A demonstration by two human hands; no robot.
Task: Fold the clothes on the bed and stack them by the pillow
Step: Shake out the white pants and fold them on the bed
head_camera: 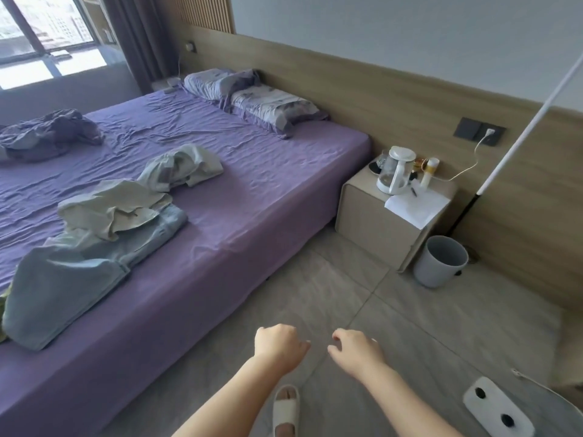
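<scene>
I see both hands low in the view, above the tiled floor (315, 288) and beside the bed (252, 171). The left hand (279, 346) has its fingers curled loosely inward and holds nothing. The right hand (358, 351) is just beside it, apart from it, also with fingers loosely bent, and its grip is empty too. Neither hand touches the bed.

The clothes lie unfolded on the purple sheet, well apart from my hands. A light blue garment (63, 279) is spread near the edge of the bed at the left. A pale crumpled garment (110, 209) rests partly on top of it. A second pale garment (186, 167) lies bunched just behind, toward the middle of the bed. A dark purple bundle (50, 134) is farther away, near the window side; I cannot tell if it is clothing or bedding.

Two pillows (252, 99) lie at the head of the bed against the wooden wall panel. The sheet in front of them has no stack on it.

Beside the bed stands a nightstand (372, 228) with a kettle (394, 170) and a sheet of paper (416, 206). A grey bin (438, 261) stands on the floor next to it. One foot in a white slipper (285, 411) shows under my arms.
</scene>
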